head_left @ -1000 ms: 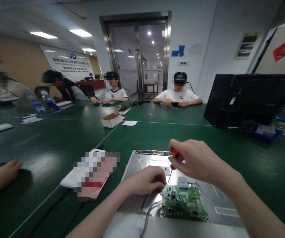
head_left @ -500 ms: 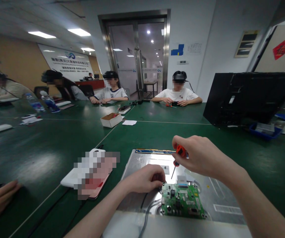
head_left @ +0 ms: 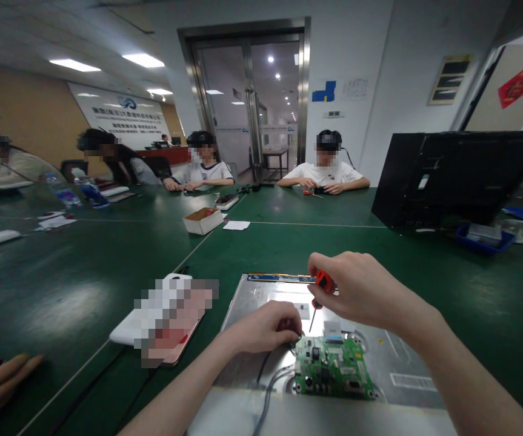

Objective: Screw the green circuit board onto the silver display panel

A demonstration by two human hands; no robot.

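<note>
Holding a red-and-black screwdriver (head_left: 323, 282) in the R hand (head_left: 361, 287), w/ a closed grip around the handle, and pointing the thin shaft downward at a slant, near the far-left corner of the green circuit board (head_left: 331, 366). Curling the L hand (head_left: 270, 327) at the same corner of the board, w/ a quite narrow gap btw. thumb and fingers. Not being able to judge, b/c of small and dark detail there, if pinching some little part or only touching the board edge.

Finding the board lying on a metal panel (head_left: 400, 357), w/ gray cables (head_left: 268, 396) just to the left of the board, a white ribbon cable (head_left: 333, 329) at its far edge, and a blue strip (head_left: 279, 278) well beyond it.

Judging the present step: prob. working on a fastening or connection at the board's far-left corner, steadying w/ L and aiming the tool w/ R.

For the next move, prob. requiring exact placing of the tip at this corner, w/ light pressure and w/ L fingers out of its path. Needing also some care, i.e. not scratching the board and not pulling the gray cables left of it.
</note>
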